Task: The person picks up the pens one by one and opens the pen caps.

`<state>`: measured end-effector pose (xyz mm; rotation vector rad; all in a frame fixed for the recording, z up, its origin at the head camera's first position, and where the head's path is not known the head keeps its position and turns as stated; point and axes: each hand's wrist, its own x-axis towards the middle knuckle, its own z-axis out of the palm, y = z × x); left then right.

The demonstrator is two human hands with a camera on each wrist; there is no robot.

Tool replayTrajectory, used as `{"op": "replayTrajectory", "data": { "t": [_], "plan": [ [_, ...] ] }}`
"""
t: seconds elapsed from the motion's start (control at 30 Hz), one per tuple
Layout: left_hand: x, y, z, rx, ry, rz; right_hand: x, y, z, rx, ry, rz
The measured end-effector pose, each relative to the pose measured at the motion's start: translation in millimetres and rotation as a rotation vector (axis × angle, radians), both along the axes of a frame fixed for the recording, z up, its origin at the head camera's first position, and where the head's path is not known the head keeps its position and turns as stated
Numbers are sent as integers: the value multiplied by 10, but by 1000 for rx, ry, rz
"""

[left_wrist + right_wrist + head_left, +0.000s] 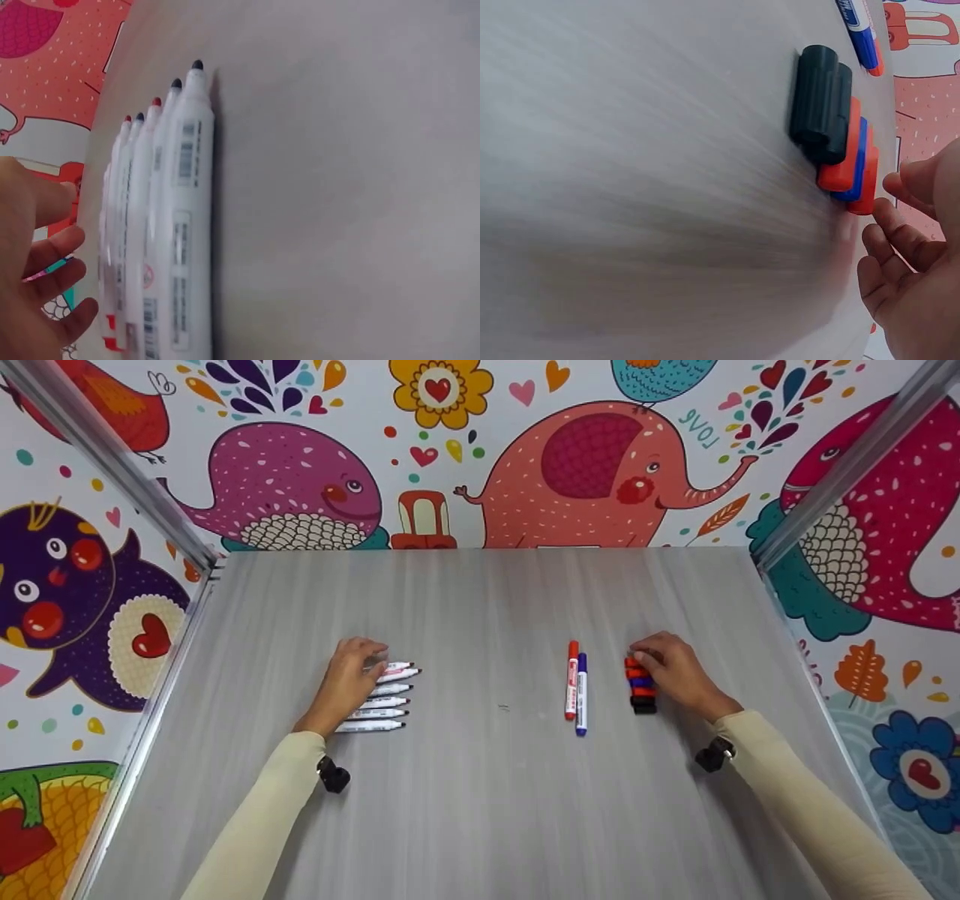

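Several uncapped white markers [371,726] lie side by side in a row, their dark and red tips showing in the left wrist view. At the far end of that row is my left hand [349,682], fingers loosely bent and apart from the marker barrels [193,225]. On the right, a row of marker caps runs from black [815,94] through red [841,169] and blue [857,176] to a red cap [866,191] at the far end. My right hand [671,669] is by this far cap, relaxed fingertips right at its edge with nothing between them.
Between the two rows, nearer the caps, lie a capped red marker [571,682] and a capped blue marker [582,697], close together. The grey table [480,795] meets picture-covered walls [450,450] at the back and sides, with metal posts [847,465] at the corners.
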<state>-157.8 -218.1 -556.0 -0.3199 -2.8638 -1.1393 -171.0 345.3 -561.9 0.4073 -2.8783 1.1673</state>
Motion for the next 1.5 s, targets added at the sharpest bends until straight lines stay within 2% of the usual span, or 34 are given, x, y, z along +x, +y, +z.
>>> {"op": "replayTrajectory", "data": {
  "t": [0.2,0.33,0.53,0.83,0.93,1.07,1.17,1.4,1.5],
  "plan": [
    [50,147,79,9,64,-19,-7,-71,46,-2,-9,34],
    [97,268,121,26,89,-54,-5,-132,72,1,-4,59],
    [132,467,124,25,153,-117,20,-211,114,-8,13,91],
    [208,773,75,50,130,-177,39,-323,121,-12,-23,96],
    [199,842,-26,96,164,-211,42,-368,124,-14,-32,102],
    [111,909,-378,136,224,-244,45,-428,130,-19,-31,105],
    [93,978,-521,128,226,-261,44,-468,124,-19,-25,106],
    [291,1222,-152,87,156,-308,29,-538,95,-36,-22,114],
    [325,1310,-87,54,136,-306,16,-555,78,-52,-6,128]
  ]
}}
